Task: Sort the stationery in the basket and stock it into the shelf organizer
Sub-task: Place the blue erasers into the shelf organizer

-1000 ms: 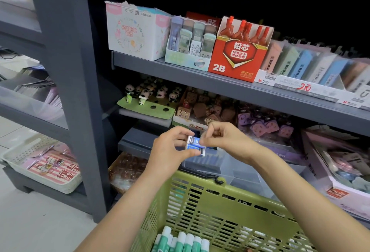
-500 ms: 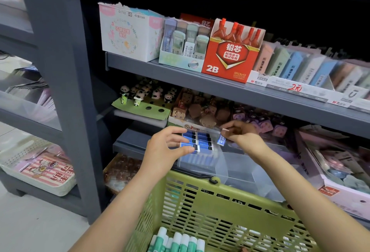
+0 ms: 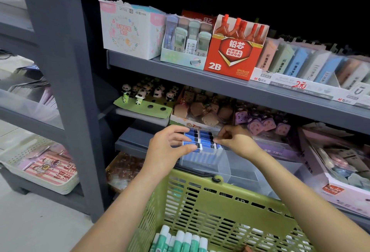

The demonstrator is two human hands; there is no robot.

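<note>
Two hands reach in at mid-frame, the left hand (image 3: 167,148) and the right hand (image 3: 236,141). One green basket (image 3: 200,201) sits at the bottom. One red 2B lead box (image 3: 233,55) at upper centre shows five red caps. Two pandas (image 3: 132,96) stand on the green card's near edge.

Right hand (image 3: 235,141) fingertips behind blue erasers (image 3: 202,141).

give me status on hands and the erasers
Both hands, left and right, on the blue-sleeved white erasers packed in the clear plastic organizer bin. Green plastic basket below. Nothing blocking.
</note>
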